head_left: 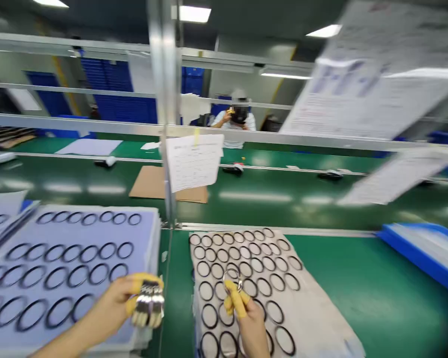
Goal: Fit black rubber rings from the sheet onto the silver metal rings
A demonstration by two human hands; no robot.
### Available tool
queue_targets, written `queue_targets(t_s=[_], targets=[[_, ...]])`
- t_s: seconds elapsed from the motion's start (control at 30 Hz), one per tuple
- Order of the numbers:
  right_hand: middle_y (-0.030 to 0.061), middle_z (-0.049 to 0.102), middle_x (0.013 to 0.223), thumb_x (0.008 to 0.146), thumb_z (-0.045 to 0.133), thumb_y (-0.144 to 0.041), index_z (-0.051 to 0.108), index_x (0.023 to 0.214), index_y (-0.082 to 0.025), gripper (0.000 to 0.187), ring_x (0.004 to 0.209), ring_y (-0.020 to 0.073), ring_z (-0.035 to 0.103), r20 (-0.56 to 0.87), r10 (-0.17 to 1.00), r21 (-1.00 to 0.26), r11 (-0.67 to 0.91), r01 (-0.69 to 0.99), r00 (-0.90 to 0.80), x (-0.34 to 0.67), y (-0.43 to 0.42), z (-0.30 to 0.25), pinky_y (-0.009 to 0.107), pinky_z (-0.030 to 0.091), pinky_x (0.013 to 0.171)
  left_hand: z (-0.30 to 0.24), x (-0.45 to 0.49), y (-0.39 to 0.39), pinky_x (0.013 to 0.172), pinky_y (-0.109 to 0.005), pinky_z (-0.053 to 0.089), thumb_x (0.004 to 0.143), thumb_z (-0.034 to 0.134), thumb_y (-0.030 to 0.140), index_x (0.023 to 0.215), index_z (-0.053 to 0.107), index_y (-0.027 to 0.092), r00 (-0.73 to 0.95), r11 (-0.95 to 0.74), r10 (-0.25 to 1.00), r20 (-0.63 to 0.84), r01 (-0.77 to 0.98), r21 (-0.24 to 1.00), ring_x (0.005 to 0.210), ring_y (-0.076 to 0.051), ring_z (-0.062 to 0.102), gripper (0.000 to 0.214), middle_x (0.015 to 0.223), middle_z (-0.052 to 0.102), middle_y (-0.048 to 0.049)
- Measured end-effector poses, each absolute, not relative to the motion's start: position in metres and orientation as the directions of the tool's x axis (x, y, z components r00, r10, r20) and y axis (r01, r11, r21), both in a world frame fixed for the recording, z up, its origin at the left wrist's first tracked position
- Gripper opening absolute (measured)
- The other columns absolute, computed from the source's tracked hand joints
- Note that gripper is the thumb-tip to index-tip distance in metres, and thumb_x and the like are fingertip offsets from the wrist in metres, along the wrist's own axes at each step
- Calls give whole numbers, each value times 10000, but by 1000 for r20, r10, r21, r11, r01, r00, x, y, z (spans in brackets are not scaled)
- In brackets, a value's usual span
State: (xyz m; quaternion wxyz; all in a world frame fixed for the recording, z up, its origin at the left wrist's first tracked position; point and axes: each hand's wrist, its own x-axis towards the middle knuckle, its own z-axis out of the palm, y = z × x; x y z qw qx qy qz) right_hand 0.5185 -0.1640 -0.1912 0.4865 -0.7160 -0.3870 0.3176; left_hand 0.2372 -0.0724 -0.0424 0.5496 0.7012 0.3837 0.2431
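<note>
My left hand, with yellow finger cots, is closed around a stack of silvery metal rings held over the right edge of a pale blue sheet covered in rows of black rings. My right hand, also in yellow finger cots, pinches one thin ring above a whitish sheet that carries several rows of black rings.
A green conveyor belt runs across behind the sheets, with a brown cardboard piece on it. A metal post with a hanging paper stands ahead. A blue tray lies at right. Another person sits beyond the belt.
</note>
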Motion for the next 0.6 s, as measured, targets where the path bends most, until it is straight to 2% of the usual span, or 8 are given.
queue_targets(t_s=[0.07,0.13,0.23,0.3,0.37,0.47,0.53,0.6], targets=[[22,657,570,842,544,-591,751,987,-191,472,528,194,596,7,951,-993,-29,112,309,457,-166,-170,303,501,516,-43,230,-71,679,-238,519,743,526,82,717,753,164,627,-107,777,-60,226,968,778,-171,650,243,879,715,-68],[17,648,546,869,546,-544,760,946,-230,388,475,170,551,123,977,-992,126,-5,175,409,-167,-147,280,469,475,-42,221,-68,761,-254,526,748,502,49,803,771,165,644,-167,765,-23,233,958,854,-174,659,297,951,723,-77],[21,614,482,913,499,-506,738,667,-228,442,427,142,490,229,973,-973,229,14,9,363,-161,-121,261,436,462,-42,201,-67,891,-281,503,762,466,11,876,778,168,660,-297,749,57,258,920,971,-181,656,367,1046,723,-86],[25,602,461,932,472,-488,712,601,-217,491,417,135,481,253,966,-965,256,53,-55,344,-155,-111,255,434,466,-42,185,-67,918,-284,496,785,460,15,909,776,158,673,-364,730,119,234,902,1000,-186,654,368,1073,720,-96],[24,606,456,939,456,-491,741,693,-211,469,404,134,485,274,955,-959,280,48,-110,328,-148,-106,257,447,472,-42,166,-66,923,-275,496,812,472,34,945,768,149,679,-388,716,163,193,901,1006,-185,656,344,1099,715,-101],[17,615,443,938,446,-508,760,881,-204,441,367,129,496,315,922,-949,312,-51,-226,303,-139,-104,253,463,455,-38,138,-63,902,-248,503,827,481,29,950,761,157,699,-377,697,163,164,912,991,-165,657,332,1122,707,-83],[25,647,481,930,465,-514,748,956,-203,421,396,135,550,280,909,-960,255,-118,-310,285,-134,-101,249,490,474,-35,120,-60,871,-229,510,830,475,18,939,755,166,704,-383,689,168,157,911,965,-148,658,335,1106,707,-65],[48,697,570,913,504,-528,739,971,-203,405,492,154,627,180,898,-978,121,-169,-403,268,-130,-96,263,528,541,-33,103,-57,834,-217,516,838,483,31,936,745,162,702,-424,680,210,144,894,932,-142,661,309,1071,709,-65]])
